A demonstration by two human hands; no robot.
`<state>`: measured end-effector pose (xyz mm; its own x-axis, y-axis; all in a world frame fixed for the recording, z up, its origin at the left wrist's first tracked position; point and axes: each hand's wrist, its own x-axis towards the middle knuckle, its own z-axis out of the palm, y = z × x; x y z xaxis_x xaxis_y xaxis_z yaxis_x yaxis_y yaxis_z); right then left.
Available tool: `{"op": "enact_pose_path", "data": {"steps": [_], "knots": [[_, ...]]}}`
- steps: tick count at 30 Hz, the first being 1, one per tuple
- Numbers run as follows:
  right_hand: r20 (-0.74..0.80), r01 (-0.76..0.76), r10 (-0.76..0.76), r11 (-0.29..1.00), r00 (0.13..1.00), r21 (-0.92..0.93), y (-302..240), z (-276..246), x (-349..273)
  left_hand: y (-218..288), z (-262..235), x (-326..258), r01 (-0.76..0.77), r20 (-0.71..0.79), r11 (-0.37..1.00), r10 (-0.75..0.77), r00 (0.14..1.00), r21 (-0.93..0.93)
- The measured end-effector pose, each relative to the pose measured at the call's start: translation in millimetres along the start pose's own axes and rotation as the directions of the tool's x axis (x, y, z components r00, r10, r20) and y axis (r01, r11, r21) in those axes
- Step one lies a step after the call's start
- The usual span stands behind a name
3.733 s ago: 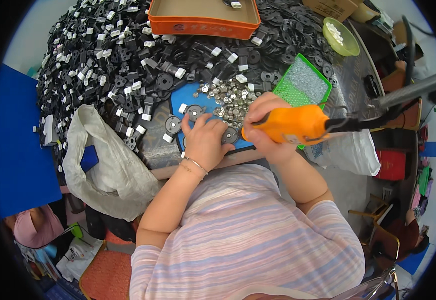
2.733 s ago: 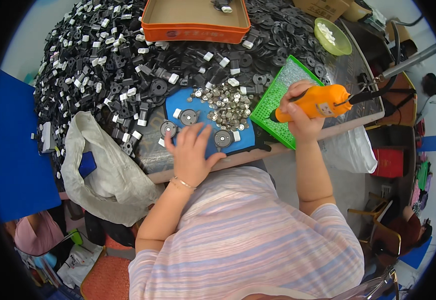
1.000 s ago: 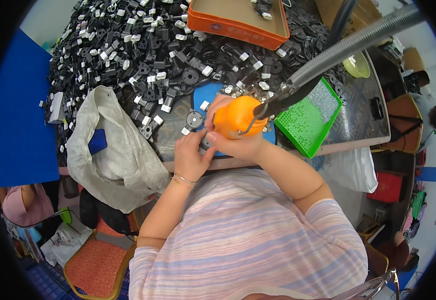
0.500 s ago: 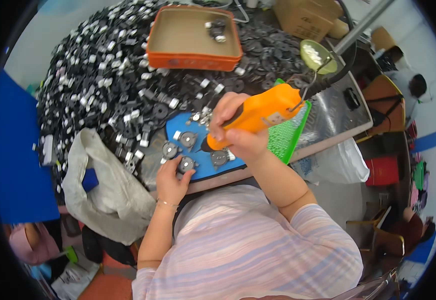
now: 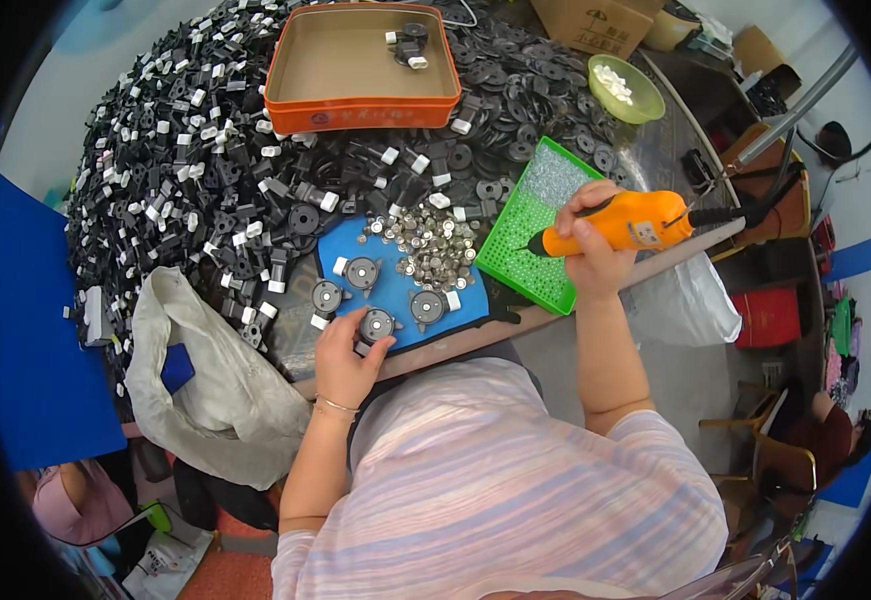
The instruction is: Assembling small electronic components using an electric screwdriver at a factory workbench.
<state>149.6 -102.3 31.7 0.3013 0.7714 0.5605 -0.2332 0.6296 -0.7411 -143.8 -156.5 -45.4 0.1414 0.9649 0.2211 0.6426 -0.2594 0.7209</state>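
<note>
The orange electric screwdriver (image 5: 624, 226) is grasped firmly in the right hand (image 5: 592, 252), its long axis lying almost level, tip pointed toward the blue mat (image 5: 396, 290). It is held over the green tray (image 5: 541, 235), just right of the mat. The round black part (image 5: 377, 325) is pinched by the left hand (image 5: 346, 362) at the mat's near edge, left of the tip. Compared with half a second ago, the screwdriver is drawn away rightward from the mat.

A mat (image 5: 396, 285) is lying on the surface (image 5: 656, 150), a mesh tray (image 5: 536, 235) right of it, a tin (image 5: 361, 60) sitting behind both.
</note>
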Motion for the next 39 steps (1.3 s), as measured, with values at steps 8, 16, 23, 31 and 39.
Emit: {"op": "enact_pose_path", "data": {"steps": [8, 16, 23, 31, 39], "knots": [[0.064, -0.064, 0.065, 0.998, 0.996, -0.005, 9, 3, -9, 0, -1, -2, 0.038, 0.012, 0.999, -0.038, 0.999, -0.013], [0.05, -0.092, 0.094, 0.995, 0.994, -0.041, 13, 1, -11, 1, -2, -1, 0.049, 0.029, 0.999, -0.049, 0.998, 0.002], [0.109, -0.028, 0.04, 0.993, 0.993, -0.111, 18, -1, -11, 1, -2, -1, 0.065, 0.035, 0.998, -0.065, 0.997, -0.01], [0.034, -0.027, 0.024, 0.997, 0.999, 0.072, -5, 15, -3, 2, -3, -3, 0.068, 0.018, 0.998, -0.068, 0.998, -0.009], [0.377, -0.158, 0.099, 0.979, 0.921, 0.128, 17, 103, -30, -1, 1, -1, 0.047, 0.012, 0.999, -0.047, 0.999, -0.009]]}}
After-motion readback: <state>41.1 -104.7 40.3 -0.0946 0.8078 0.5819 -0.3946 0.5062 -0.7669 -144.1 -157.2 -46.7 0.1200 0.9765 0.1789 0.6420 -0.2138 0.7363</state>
